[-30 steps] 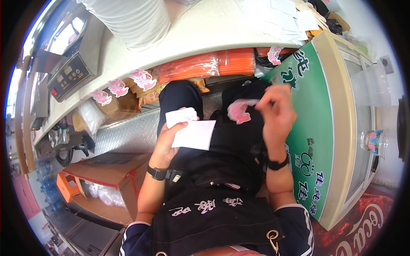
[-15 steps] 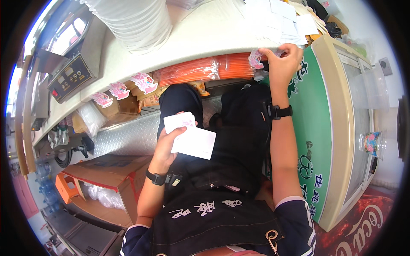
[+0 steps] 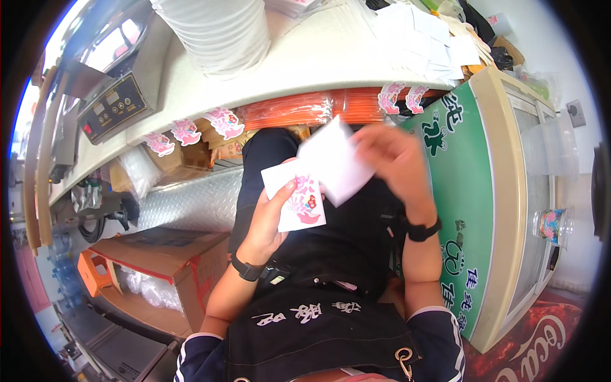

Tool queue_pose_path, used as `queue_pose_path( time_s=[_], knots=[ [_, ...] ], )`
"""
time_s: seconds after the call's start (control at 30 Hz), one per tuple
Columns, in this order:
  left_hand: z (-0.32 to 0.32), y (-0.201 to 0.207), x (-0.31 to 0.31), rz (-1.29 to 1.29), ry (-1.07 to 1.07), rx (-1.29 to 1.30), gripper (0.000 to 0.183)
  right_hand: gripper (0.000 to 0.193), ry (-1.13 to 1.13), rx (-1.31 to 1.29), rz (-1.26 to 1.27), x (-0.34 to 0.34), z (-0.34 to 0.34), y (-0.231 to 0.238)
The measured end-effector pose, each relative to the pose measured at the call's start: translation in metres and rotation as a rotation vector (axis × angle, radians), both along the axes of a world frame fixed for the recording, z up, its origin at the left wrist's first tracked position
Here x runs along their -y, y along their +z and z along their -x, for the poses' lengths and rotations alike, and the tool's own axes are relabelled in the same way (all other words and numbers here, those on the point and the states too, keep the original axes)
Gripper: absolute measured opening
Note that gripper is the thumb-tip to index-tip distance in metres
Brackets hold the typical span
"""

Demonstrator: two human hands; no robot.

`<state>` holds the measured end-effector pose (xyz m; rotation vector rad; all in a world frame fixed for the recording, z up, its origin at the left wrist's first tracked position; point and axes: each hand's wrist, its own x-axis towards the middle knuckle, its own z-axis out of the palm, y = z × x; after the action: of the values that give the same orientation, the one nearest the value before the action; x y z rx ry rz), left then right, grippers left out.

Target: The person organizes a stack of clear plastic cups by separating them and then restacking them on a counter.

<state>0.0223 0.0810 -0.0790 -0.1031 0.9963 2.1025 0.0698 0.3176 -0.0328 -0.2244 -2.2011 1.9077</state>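
Observation:
Over my lap, my left hand [image 3: 267, 219] holds white sticker sheets [image 3: 273, 178], its thumb on top. The uppermost sheet shows a pink cartoon sticker. Beside it, my right hand [image 3: 394, 162] is blurred by motion and pinches a blank white paper sheet [image 3: 336, 162], which hangs tilted near the sticker sheets. Along the counter's front edge hang cut-out pink stickers: three on the left, one of them a pink sticker [image 3: 224, 123], and two on the right, one of them a pink sticker [image 3: 391, 99].
The white counter [image 3: 299, 73] carries a stack of translucent white tubs [image 3: 219, 38], a control box [image 3: 111, 108] and loose white papers [image 3: 417, 41]. Orange packets [image 3: 286, 109] lie below it. A green-sided freezer [image 3: 468, 210] stands at right, an opened cardboard box [image 3: 159, 254] at left.
My right hand has come back from the counter edge to my lap and now holds the white paper. Two stickers show at the right edge. The sheets in my left hand now show a pink sticker.

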Motion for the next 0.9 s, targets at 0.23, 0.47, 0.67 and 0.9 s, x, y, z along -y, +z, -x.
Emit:
queue_pose_path(
  time_s=[0.23,0.47,0.67,0.9],
  knots=[
    [0.003,0.002,0.006,-0.17,-0.021,0.141,0.054,0.032,-0.572,-0.318,0.23,-0.071,0.069,0.034],
    [-0.003,0.011,0.0,0.043,0.129,-0.054,0.053,0.011,-0.139,-0.071,-0.254,0.015,0.019,0.01],
    [-0.011,0.016,-0.007,0.184,0.282,-0.393,0.057,0.018,-0.084,-0.12,-0.395,0.069,-0.01,-0.002],
    [-0.022,0.015,-0.009,0.231,0.347,-0.548,0.059,0.018,-0.111,-0.102,-0.201,0.072,-0.008,-0.005]
  ],
)
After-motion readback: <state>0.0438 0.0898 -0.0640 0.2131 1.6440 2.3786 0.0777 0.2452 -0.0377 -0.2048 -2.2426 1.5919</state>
